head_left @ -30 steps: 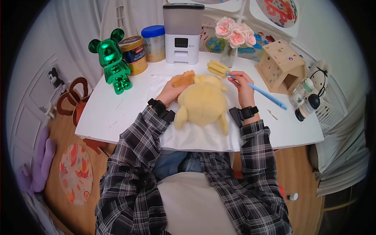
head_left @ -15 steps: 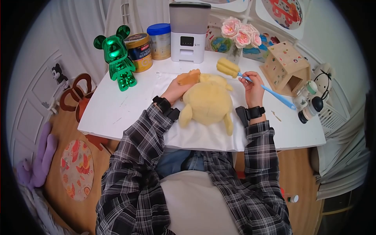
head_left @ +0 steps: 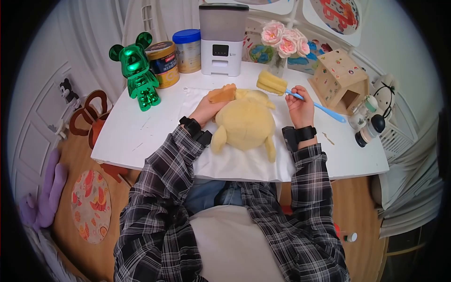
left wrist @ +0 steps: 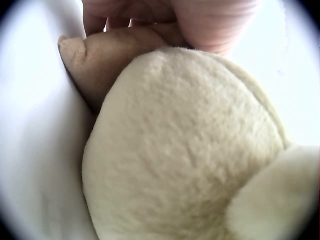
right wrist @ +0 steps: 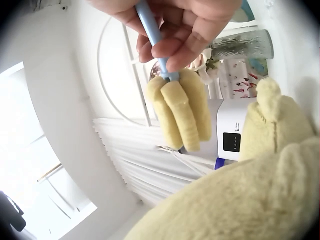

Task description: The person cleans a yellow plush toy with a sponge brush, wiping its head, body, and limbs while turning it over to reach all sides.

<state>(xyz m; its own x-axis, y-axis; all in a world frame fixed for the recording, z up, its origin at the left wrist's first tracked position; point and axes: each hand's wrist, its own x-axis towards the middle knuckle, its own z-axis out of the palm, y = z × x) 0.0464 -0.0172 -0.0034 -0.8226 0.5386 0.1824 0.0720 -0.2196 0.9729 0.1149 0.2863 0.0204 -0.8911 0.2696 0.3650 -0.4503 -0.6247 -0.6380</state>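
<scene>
A plush toy point(head_left: 245, 123) with pale yellow fur lies on a white cloth point(head_left: 221, 167) on the table. My left hand point(head_left: 205, 109) grips its orange foot-like part point(head_left: 223, 93) at the upper left; the left wrist view shows fingers curled over that part point(left wrist: 107, 60) beside the furry body point(left wrist: 185, 145). My right hand point(head_left: 301, 107) pinches the blue handle point(head_left: 324, 110) of a brush with a yellow sponge-like head point(head_left: 271, 83). In the right wrist view the brush head point(right wrist: 182, 110) hangs apart from the plush, below my fingers point(right wrist: 172, 47).
Along the table's back stand a shiny green bear figure point(head_left: 138, 70), two cans point(head_left: 163, 65), a white dispenser point(head_left: 221, 56) and a vase of pink roses point(head_left: 286, 40). At the right are a wooden house point(head_left: 339, 77) and bottles point(head_left: 371, 129).
The brush head has turned in my right hand and moved slightly up, away from the plush's upper edge. My left hand keeps its grip on the orange part; the head view has shifted a little.
</scene>
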